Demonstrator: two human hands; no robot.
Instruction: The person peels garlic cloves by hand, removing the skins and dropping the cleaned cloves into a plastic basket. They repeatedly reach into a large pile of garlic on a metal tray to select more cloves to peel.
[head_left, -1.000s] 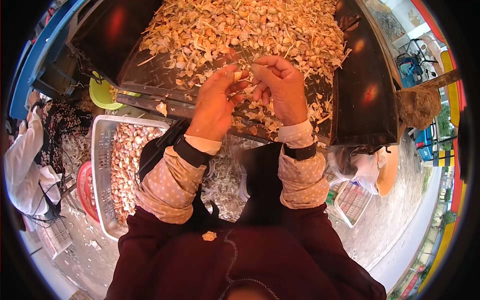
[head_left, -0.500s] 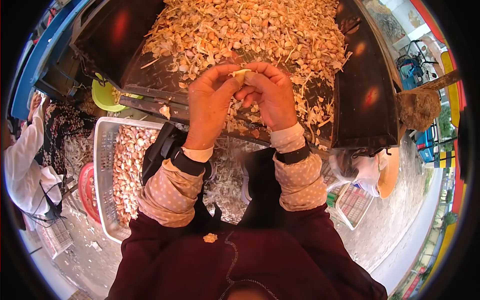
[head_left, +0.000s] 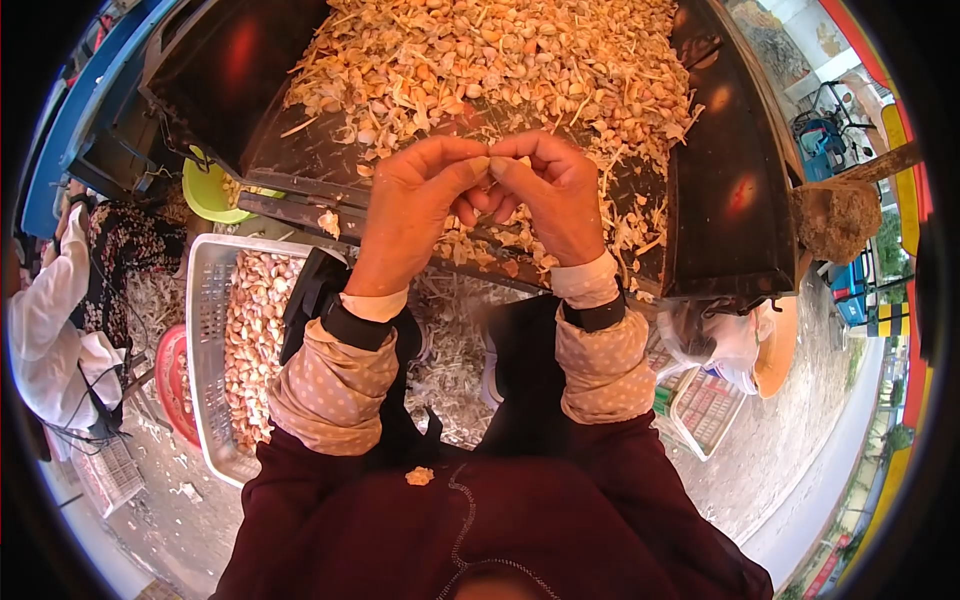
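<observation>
Pinching a mostly hidden garlic clove (head_left: 525,162), left hand (head_left: 412,203) and right hand (head_left: 562,204) clamp it tip-to-tip — for fine control, I'd guess — above the near side of the pile (head_left: 500,60), crate (head_left: 205,345) off left.

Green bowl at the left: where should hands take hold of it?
Probably the left rim of the green bowl, coming from the left: that curved edge shows unobstructed, while the dark bench hides part of its right side.
</observation>
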